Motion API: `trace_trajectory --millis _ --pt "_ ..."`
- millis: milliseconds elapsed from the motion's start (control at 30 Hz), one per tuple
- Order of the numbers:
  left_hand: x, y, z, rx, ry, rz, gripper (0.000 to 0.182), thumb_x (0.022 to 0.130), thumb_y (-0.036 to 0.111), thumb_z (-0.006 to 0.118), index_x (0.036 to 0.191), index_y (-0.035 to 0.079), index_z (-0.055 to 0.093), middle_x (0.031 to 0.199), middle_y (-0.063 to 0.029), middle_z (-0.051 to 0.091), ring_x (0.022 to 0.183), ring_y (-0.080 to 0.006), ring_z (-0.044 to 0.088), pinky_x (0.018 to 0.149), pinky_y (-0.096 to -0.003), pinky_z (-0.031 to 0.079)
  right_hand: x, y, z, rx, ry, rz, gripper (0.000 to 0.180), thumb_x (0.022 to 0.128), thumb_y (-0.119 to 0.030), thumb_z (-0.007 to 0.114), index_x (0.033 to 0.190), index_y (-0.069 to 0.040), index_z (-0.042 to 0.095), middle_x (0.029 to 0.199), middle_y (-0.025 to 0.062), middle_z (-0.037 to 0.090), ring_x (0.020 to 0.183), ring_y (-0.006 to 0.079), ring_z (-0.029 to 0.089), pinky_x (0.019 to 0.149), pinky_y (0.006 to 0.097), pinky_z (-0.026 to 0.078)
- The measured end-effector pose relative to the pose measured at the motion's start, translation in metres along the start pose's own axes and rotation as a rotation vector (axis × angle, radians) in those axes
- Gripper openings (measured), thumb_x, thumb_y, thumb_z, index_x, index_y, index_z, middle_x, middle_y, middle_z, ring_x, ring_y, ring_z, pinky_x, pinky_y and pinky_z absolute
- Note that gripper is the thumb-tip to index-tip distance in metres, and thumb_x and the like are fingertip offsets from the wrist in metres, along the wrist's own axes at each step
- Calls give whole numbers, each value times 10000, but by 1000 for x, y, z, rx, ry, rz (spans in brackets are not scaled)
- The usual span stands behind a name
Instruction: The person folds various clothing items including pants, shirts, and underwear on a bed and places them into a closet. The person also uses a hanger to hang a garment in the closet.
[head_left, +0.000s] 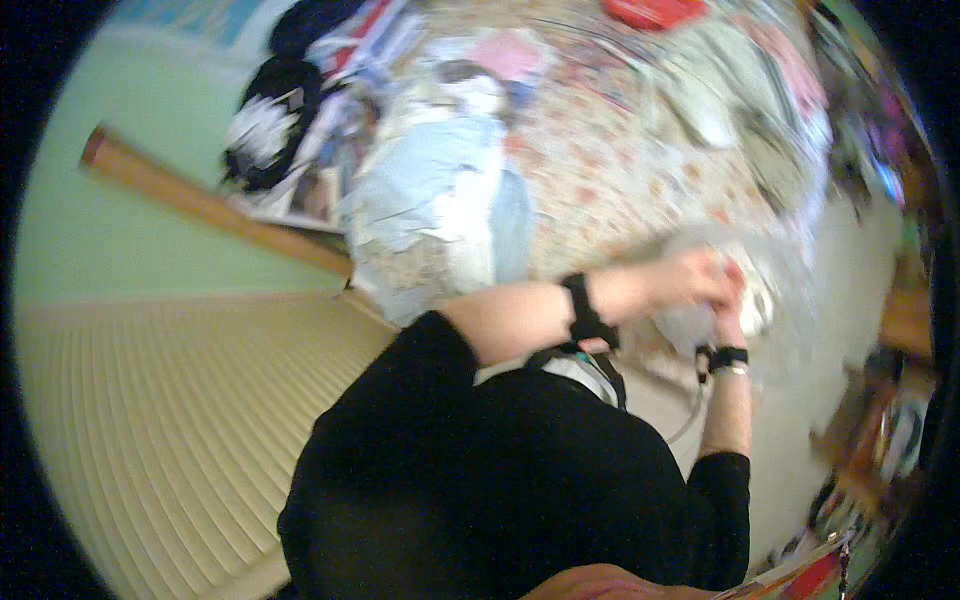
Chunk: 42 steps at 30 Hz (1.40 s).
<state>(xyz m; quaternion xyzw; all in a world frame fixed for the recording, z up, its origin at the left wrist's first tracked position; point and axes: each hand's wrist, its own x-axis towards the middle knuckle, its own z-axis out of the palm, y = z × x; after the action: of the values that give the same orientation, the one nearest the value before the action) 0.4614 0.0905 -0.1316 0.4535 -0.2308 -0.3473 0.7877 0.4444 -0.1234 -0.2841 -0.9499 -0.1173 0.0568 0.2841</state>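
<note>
My left hand (694, 281) reaches across to the right, and its fingers meet those of my right hand (729, 300). Both hands grip a translucent plastic bag (784, 341), which spreads out around them. Something white (756, 292), perhaps cloth, shows in the bag just right of my fingers. Blur hides the exact finger positions and what the white thing is. Each wrist wears a black strap.
A bed with a flowered cover (592, 187) lies ahead. On it are light blue folded clothes (442, 169), pale green garments (705, 82) and a red item (654, 11). A wooden rail (217, 202) and ribbed cream panel (172, 420) stand left. Blurred clutter (874, 427) lines the right.
</note>
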Motion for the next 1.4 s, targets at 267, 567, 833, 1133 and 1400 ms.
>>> trace_trajectory --millis 267,567,833,1133,1400 --pt "-134 20 -172 703 438 -92 547 769 220 711 1203 -14 475 1118 -105 579 1027 -206 558 851 -333 472 38 -4 -14 298 -192 316 347 868 -231 515 1121 2 549 1051 148 593 951 258 558 812 360 450" --pt "-319 307 -530 994 1834 307 354 680 186 685 972 22 569 959 -182 588 890 -342 563 809 -405 455 2 -108 -114 4 207 710 460 874 -285 582 1236 -10 513 1111 149 607 981 263 596 837 345 474" --pt "-334 405 -644 1779 1672 -919 395 875 312 443 1227 186 571 1481 -67 231 1353 -320 174 1076 -540 82 64 -325 -80 8 250 480 282 835 -250 582 983 -20 654 902 180 657 821 307 634 730 411 488" --pt "-262 367 -501 1192 1034 861 197 845 70 463 985 8 586 934 -181 579 899 -337 549 781 -410 441 207 -419 -1 830 258 580 363 938 -271 498 1167 9 529 990 134 626 887 222 620 773 324 503" --pt "-288 141 -341 490 126 20 245 833 161 624 1019 19 553 965 -83 608 892 -205 583 814 -324 455 227 -442 35 1799 -121 358 455 936 -387 435 1200 -24 510 1162 151 575 1066 280 554 906 410 451"
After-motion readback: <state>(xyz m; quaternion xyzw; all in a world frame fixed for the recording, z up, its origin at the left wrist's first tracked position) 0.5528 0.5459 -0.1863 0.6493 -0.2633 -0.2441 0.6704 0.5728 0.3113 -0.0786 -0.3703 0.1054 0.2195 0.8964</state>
